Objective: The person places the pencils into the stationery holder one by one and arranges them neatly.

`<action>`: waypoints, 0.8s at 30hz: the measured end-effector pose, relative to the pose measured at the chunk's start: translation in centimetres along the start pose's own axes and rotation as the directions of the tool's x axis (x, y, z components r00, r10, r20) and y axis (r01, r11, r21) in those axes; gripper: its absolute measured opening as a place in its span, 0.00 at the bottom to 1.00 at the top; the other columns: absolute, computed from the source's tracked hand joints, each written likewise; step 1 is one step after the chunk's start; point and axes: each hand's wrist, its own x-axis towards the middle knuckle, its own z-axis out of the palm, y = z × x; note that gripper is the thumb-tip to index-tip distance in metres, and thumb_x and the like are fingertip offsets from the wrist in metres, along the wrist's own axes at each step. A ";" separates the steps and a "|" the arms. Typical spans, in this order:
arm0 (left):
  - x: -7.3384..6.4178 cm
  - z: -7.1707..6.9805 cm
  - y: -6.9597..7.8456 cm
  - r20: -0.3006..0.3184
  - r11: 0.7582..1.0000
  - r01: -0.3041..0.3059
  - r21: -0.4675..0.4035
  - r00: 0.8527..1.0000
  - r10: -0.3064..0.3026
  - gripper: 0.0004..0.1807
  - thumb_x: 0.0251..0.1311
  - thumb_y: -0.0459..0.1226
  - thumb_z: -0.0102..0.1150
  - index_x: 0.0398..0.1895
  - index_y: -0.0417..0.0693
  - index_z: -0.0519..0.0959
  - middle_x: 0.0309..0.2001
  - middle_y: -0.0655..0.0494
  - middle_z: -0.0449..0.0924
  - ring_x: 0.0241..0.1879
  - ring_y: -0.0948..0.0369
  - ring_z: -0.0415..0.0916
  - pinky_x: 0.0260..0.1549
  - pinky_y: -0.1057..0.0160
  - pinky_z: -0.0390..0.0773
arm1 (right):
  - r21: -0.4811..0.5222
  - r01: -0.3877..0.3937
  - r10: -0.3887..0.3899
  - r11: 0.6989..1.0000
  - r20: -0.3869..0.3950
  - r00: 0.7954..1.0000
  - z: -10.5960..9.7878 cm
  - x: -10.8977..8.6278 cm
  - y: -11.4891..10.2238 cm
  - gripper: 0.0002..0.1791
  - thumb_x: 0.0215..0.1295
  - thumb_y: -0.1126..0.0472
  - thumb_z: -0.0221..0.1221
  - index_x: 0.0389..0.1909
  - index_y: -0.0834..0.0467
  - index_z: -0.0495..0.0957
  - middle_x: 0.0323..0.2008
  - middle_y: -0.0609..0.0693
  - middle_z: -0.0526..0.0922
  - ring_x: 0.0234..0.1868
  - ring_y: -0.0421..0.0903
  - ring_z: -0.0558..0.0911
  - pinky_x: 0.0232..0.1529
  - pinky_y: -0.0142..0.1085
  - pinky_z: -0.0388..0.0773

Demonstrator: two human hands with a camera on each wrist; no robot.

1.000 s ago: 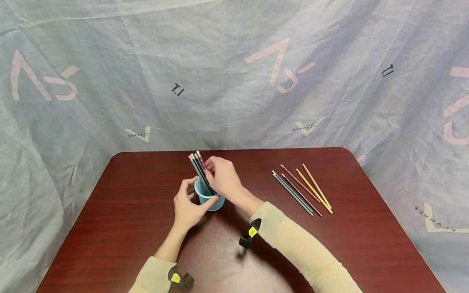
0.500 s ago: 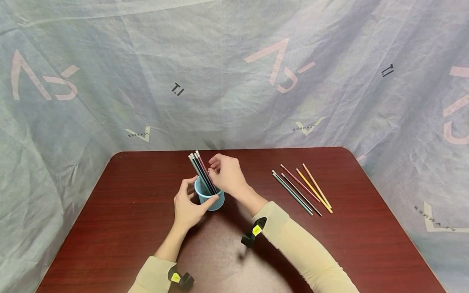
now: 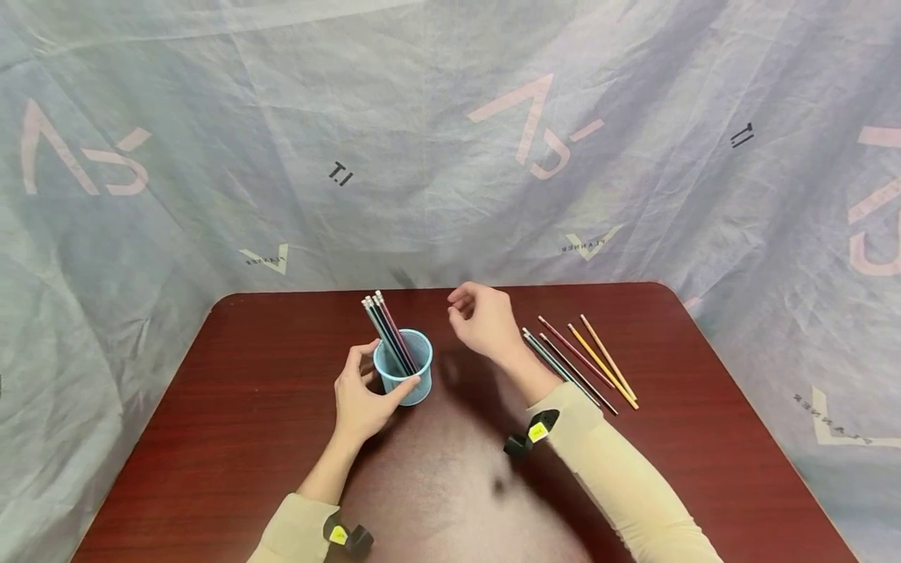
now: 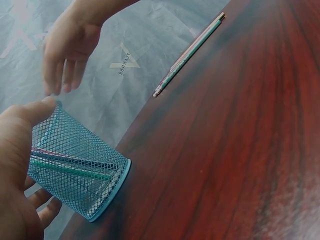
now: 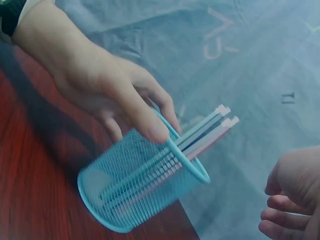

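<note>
A light blue mesh pencil cup (image 3: 415, 391) stands on the table with several pencils (image 3: 385, 328) leaning in it, eraser ends up. My left hand (image 3: 362, 399) grips the cup near its rim, thumb at the near side and fingers round the left side. The left wrist view shows the pencils through the cup's mesh (image 4: 85, 170). My right hand (image 3: 486, 320) hangs above the table between the cup and the loose pencils, fingers loosely curled with nothing in them. In the right wrist view this hand (image 5: 295, 200) is apart from the cup.
Several loose pencils lie at the right: teal ones (image 3: 556, 367) and a dark one, partly behind my right forearm, a red one (image 3: 577, 352), and a yellow (image 3: 601, 365) and an orange one (image 3: 608, 360). A grey cloth (image 3: 422, 156) hangs behind the reddish-brown table (image 3: 232, 438).
My right hand has let go of a red pencil, which now leans in the cup, and moved right, away from it. The left hand keeps its grip on the cup.
</note>
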 end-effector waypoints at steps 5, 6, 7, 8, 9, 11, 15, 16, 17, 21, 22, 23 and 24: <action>-0.1 0.2 -0.2 -0.006 1.000 -0.001 -0.009 1.000 0.001 0.43 0.44 0.41 0.89 0.66 0.46 0.76 0.58 0.49 0.87 0.56 0.51 0.86 0.54 0.42 0.88 | -0.048 -0.018 0.018 0.999 -0.009 1.000 -1.8 -0.4 2.0 0.05 0.64 0.66 0.65 0.39 0.59 0.87 0.31 0.50 0.90 0.31 0.45 0.88 0.37 0.39 0.85; -0.1 0.2 -0.2 -0.007 1.000 -0.005 -0.012 1.000 0.004 0.43 0.44 0.41 0.89 0.66 0.46 0.76 0.57 0.48 0.87 0.56 0.51 0.86 0.54 0.43 0.88 | -0.056 -0.024 0.023 0.998 -0.011 1.000 -2.1 -0.4 2.4 0.05 0.64 0.66 0.65 0.39 0.59 0.87 0.31 0.51 0.90 0.31 0.46 0.88 0.37 0.38 0.84; -0.1 0.2 -0.2 -0.006 1.000 -0.006 -0.014 1.000 0.006 0.43 0.44 0.41 0.89 0.66 0.46 0.77 0.57 0.49 0.87 0.56 0.51 0.86 0.54 0.43 0.89 | -0.064 -0.028 0.027 0.998 -0.012 1.000 -2.5 -0.5 2.7 0.05 0.64 0.66 0.65 0.39 0.59 0.87 0.31 0.51 0.90 0.31 0.46 0.88 0.37 0.39 0.84; -0.1 0.1 -0.2 -0.007 1.000 -0.007 -0.015 1.000 0.007 0.43 0.45 0.40 0.89 0.66 0.46 0.77 0.58 0.49 0.87 0.56 0.51 0.86 0.54 0.43 0.89 | -0.073 -0.033 0.032 0.997 -0.014 0.999 -2.8 -0.6 3.0 0.05 0.64 0.65 0.65 0.39 0.58 0.87 0.31 0.51 0.90 0.31 0.46 0.88 0.36 0.38 0.83; -0.1 0.1 -0.2 -0.007 1.000 -0.009 -0.015 1.000 0.009 0.43 0.45 0.40 0.88 0.66 0.46 0.76 0.58 0.49 0.87 0.56 0.51 0.86 0.54 0.43 0.89 | -0.082 -0.039 0.038 0.996 -0.014 0.999 -3.1 -0.7 3.3 0.04 0.64 0.65 0.66 0.39 0.58 0.87 0.31 0.51 0.90 0.31 0.46 0.88 0.36 0.38 0.83; -0.1 0.0 -0.2 -0.009 1.000 -0.008 -0.010 1.000 0.008 0.43 0.45 0.40 0.89 0.66 0.46 0.76 0.59 0.49 0.86 0.56 0.51 0.86 0.54 0.44 0.89 | -0.089 -0.044 0.044 0.995 -0.009 0.999 -3.6 -0.8 3.8 0.04 0.64 0.65 0.66 0.39 0.58 0.87 0.31 0.51 0.90 0.32 0.47 0.88 0.37 0.39 0.83; -0.1 -0.1 -0.3 -0.013 1.000 -0.004 -0.005 1.000 0.004 0.43 0.44 0.40 0.89 0.66 0.46 0.76 0.60 0.50 0.85 0.57 0.51 0.86 0.54 0.43 0.88 | -0.110 -0.035 0.036 0.993 0.003 0.999 -4.5 -0.8 4.4 0.05 0.65 0.64 0.65 0.40 0.58 0.87 0.32 0.51 0.91 0.32 0.47 0.88 0.37 0.40 0.83; -0.1 -0.1 -0.3 -0.012 1.000 -0.003 -0.005 1.000 0.003 0.43 0.44 0.40 0.89 0.66 0.46 0.76 0.60 0.49 0.85 0.57 0.51 0.86 0.55 0.43 0.88 | -0.118 -0.029 0.030 0.993 0.001 1.000 -4.7 -0.8 4.6 0.05 0.65 0.64 0.65 0.40 0.58 0.87 0.31 0.51 0.91 0.32 0.48 0.88 0.37 0.41 0.83; -0.1 0.0 -0.3 -0.010 1.000 -0.002 -0.005 1.000 0.002 0.43 0.44 0.40 0.89 0.66 0.46 0.76 0.60 0.49 0.85 0.57 0.50 0.86 0.55 0.43 0.88 | -0.125 -0.027 0.027 0.992 -0.001 1.000 -5.0 -0.8 4.7 0.05 0.65 0.64 0.65 0.39 0.58 0.87 0.31 0.51 0.91 0.32 0.48 0.88 0.37 0.41 0.83; -0.1 0.1 -0.3 -0.004 1.000 0.000 -0.005 1.000 0.000 0.44 0.44 0.41 0.89 0.65 0.45 0.76 0.59 0.49 0.86 0.57 0.50 0.86 0.55 0.44 0.88 | -0.148 -0.040 0.039 0.988 -0.006 0.999 -5.9 -0.9 5.5 0.05 0.65 0.64 0.64 0.39 0.57 0.87 0.31 0.51 0.91 0.32 0.48 0.88 0.36 0.41 0.82; -0.1 0.1 -0.3 -0.003 1.000 0.000 -0.005 1.000 0.000 0.44 0.44 0.41 0.89 0.65 0.45 0.76 0.59 0.49 0.86 0.57 0.51 0.86 0.55 0.44 0.88 | -0.153 -0.045 0.045 0.987 -0.004 0.999 -6.1 -1.1 5.7 0.05 0.65 0.64 0.64 0.39 0.57 0.87 0.31 0.51 0.91 0.32 0.48 0.88 0.36 0.41 0.82; -0.1 0.1 -0.3 -0.003 1.000 0.000 -0.005 1.000 0.000 0.44 0.44 0.41 0.89 0.66 0.45 0.76 0.59 0.49 0.86 0.57 0.51 0.86 0.55 0.45 0.88 | -0.157 -0.052 0.053 0.986 0.000 0.999 -6.3 -1.2 5.9 0.05 0.65 0.64 0.64 0.39 0.57 0.87 0.31 0.51 0.91 0.32 0.48 0.88 0.36 0.41 0.82; -0.1 0.2 -0.3 -0.002 1.000 0.001 -0.005 1.000 -0.001 0.44 0.44 0.41 0.89 0.66 0.45 0.76 0.59 0.49 0.86 0.57 0.51 0.86 0.55 0.45 0.88 | -0.165 -0.057 0.059 0.985 0.004 0.998 -6.5 -1.3 6.1 0.05 0.65 0.64 0.64 0.39 0.57 0.87 0.32 0.51 0.91 0.32 0.48 0.88 0.36 0.41 0.82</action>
